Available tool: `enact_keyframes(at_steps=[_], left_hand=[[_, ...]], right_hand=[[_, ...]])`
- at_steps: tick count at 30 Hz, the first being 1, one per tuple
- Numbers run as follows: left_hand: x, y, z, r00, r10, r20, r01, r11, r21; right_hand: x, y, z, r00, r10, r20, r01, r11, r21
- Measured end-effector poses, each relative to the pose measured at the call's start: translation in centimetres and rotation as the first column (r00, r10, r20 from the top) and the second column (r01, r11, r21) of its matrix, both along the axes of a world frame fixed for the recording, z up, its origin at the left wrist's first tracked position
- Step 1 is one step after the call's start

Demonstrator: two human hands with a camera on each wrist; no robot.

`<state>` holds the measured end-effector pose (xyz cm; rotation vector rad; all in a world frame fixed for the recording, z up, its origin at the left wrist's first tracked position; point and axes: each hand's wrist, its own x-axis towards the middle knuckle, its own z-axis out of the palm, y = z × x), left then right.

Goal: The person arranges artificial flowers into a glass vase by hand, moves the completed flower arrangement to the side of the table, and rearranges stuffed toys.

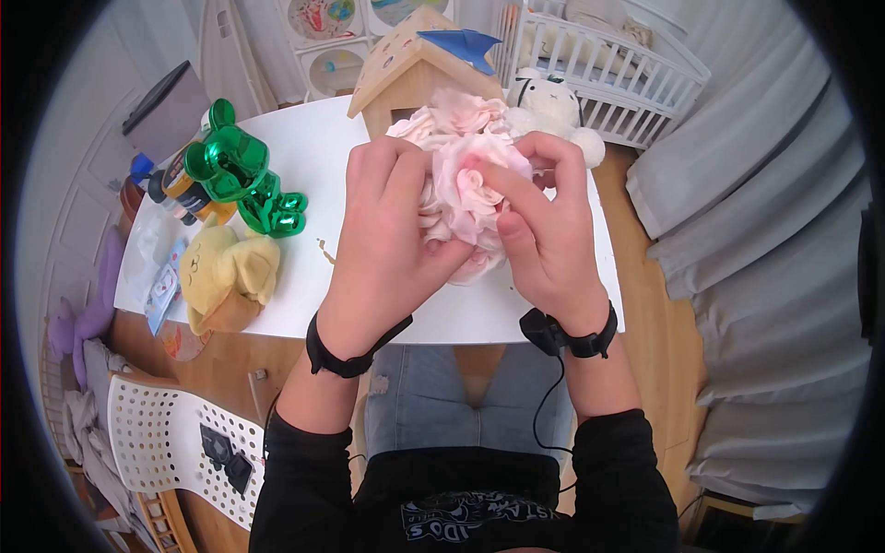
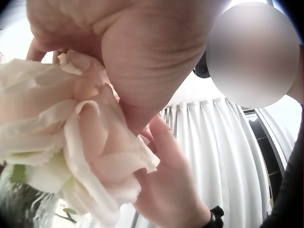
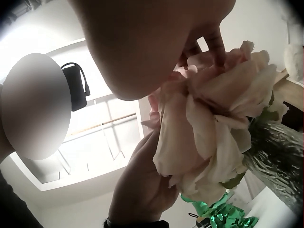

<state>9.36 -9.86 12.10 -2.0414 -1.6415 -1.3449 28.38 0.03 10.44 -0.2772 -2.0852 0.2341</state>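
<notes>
Pale pink artificial roses [image 1: 479,189] stand bunched over the white table [image 1: 313,304], in front of the wooden house. From the left side, the left hand [image 1: 383,221] holds the blooms, its thumb low among the petals. On the right, the right hand [image 1: 558,230] has its fingers bent around a bloom's edge, index finger and thumb touching the petals near its centre. In the right wrist view, a textured glass vase [image 3: 280,161] lies below the roses [image 3: 204,118], with green leaves between. Fingertips are partly hidden by petals.
A shiny green bear figure [image 1: 244,166], a yellow plush toy [image 1: 226,272], bottles [image 1: 184,189] and a blue packet [image 1: 164,288] are on the table's left. Behind the roses are the wooden house [image 1: 406,69] and a white plush [image 1: 553,111].
</notes>
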Motion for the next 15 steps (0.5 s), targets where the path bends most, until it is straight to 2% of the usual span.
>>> enact_keyframes(at_steps=[3,5,9,11,12,13,14,15], left_hand=[[0.0,-0.1,0.1,1.0,-0.006,0.016,0.007,1.0,-0.027],[-0.2,0.0,-0.1,1.0,-0.014,0.018,0.014,1.0,-0.006],[-0.5,0.0,-0.3,1.0,-0.01,0.028,0.011,1.0,-0.027],[-0.6,0.2,-0.5,0.996,-0.001,0.085,0.005,0.999,-0.048],[-0.8,0.3,-0.8,0.996,0.0,0.085,0.004,0.999,-0.046],[-0.9,0.4,-1.0,0.993,-0.05,0.104,0.048,0.999,0.021],[-1.0,0.4,-1.2,0.988,-0.101,0.121,0.09,0.992,0.088],[-1.1,0.1,-1.2,0.987,-0.101,0.122,0.091,0.992,0.088]], right_hand=[[-0.5,-0.5,-0.3,0.995,-0.093,-0.048,0.09,0.994,-0.061],[-0.9,-0.6,-0.5,0.989,-0.149,-0.027,0.149,0.988,0.029],[-0.5,-0.8,-0.4,0.987,-0.161,-0.012,0.161,0.987,0.029],[0.0,-1.3,-0.1,0.98,-0.156,-0.126,0.158,0.987,0.005],[0.2,-0.9,-0.5,0.98,-0.155,-0.127,0.157,0.988,0.007],[0.5,-0.1,-1.6,0.93,-0.078,-0.358,0.073,0.997,-0.027],[0.9,0.6,-2.7,0.822,-0.009,-0.569,-0.017,0.999,-0.041],[1.1,1.3,-3.3,0.823,-0.009,-0.568,-0.017,0.999,-0.041]])
